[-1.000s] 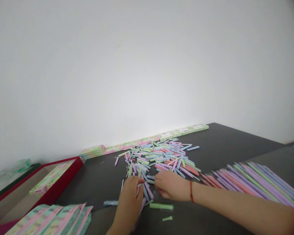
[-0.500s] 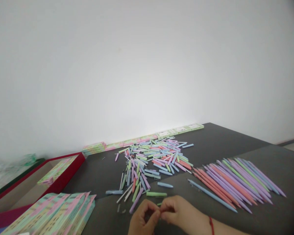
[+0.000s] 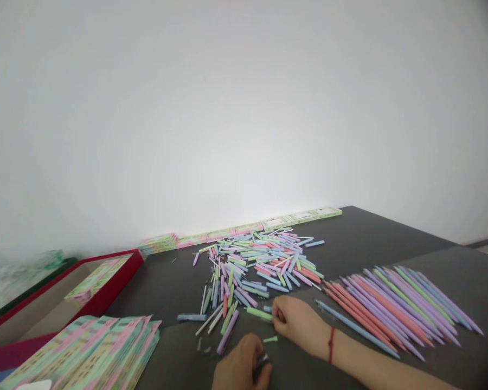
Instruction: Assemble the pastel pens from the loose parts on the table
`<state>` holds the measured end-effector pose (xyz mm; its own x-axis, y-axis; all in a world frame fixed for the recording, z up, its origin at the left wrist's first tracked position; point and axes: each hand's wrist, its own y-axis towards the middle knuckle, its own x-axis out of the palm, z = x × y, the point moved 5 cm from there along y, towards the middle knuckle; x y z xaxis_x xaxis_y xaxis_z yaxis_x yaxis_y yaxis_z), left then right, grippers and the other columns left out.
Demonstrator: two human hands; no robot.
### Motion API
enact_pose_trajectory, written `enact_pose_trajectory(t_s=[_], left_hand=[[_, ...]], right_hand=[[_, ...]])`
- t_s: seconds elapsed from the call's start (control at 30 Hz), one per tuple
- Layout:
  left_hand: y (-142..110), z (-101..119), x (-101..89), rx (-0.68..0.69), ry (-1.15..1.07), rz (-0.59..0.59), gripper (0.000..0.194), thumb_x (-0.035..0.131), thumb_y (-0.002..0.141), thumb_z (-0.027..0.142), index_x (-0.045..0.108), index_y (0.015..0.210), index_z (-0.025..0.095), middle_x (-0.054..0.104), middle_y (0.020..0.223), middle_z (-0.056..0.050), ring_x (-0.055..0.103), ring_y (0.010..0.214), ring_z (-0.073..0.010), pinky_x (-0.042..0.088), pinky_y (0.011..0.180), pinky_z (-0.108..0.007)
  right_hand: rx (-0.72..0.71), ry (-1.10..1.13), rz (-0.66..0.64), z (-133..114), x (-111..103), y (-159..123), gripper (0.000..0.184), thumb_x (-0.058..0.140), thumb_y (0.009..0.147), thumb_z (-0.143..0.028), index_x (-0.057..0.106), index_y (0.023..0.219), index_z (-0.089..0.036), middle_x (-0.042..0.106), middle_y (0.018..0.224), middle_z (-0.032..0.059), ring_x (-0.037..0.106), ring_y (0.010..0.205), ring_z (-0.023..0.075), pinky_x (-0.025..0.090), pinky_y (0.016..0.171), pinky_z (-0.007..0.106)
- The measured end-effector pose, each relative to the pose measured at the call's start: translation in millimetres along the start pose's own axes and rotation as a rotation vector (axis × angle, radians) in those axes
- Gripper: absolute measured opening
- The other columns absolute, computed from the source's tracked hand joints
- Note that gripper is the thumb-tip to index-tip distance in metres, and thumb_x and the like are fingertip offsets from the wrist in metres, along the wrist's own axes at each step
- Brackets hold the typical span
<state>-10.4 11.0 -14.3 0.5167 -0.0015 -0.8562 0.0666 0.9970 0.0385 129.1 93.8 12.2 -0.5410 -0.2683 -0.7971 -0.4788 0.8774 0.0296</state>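
Note:
My right hand (image 3: 295,323) is closed at the fingertips around the right end of a light green pen barrel (image 3: 258,313), which tilts on the dark table. Partly hidden behind those fingers lies a short blue pen barrel (image 3: 267,309). Nearer to me, my left hand (image 3: 241,367) is curled, with a small dark, shiny piece (image 3: 262,358) between thumb and fingers; its kind is unclear. A small light green piece (image 3: 270,339) lies between the hands. Just left of them is a purple pen barrel (image 3: 228,333).
A heap of pastel pen parts (image 3: 264,260) covers the table's middle. Long pens (image 3: 386,309) lie side by side at right. Printed packs (image 3: 93,352) fan out at front left, near a red box (image 3: 122,279). Flat boxes (image 3: 301,218) line the wall.
My hands have parted. The right one has moved forward onto the green barrel, which has shifted and tilted. My left hand has dropped slightly and now shows a dark piece.

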Motion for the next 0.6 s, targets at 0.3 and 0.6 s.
enact_pose_trajectory(t_s=[0.3, 0.6], left_hand=[[3, -2, -2.4, -0.072, -1.019, 0.092, 0.036, 0.058, 0.075, 0.052, 0.064, 0.082, 0.017, 0.060, 0.069, 0.000, 0.052, 0.066, -0.0159, 0.040, 0.064, -0.026], [7, -23, -20.5, -0.296, -1.375, 0.222, 0.019, 0.061, 0.067, 0.035, 0.061, 0.077, 0.019, 0.054, 0.055, 0.005, 0.045, 0.049, -0.0119, 0.038, 0.048, -0.024]], right_hand=[[0.232, 0.739, -0.429, -22, 25, -41, 0.006, 0.048, 0.076, -0.024, 0.050, 0.072, -0.020, 0.031, 0.050, -0.0095, 0.027, 0.041, 0.0067, 0.020, 0.039, 0.018], [-0.181, -0.088, 0.078, -17, 8, -30, 0.022, 0.056, 0.076, -0.011, 0.060, 0.096, -0.019, 0.064, 0.088, 0.0024, 0.060, 0.077, 0.0184, 0.041, 0.068, 0.027]])
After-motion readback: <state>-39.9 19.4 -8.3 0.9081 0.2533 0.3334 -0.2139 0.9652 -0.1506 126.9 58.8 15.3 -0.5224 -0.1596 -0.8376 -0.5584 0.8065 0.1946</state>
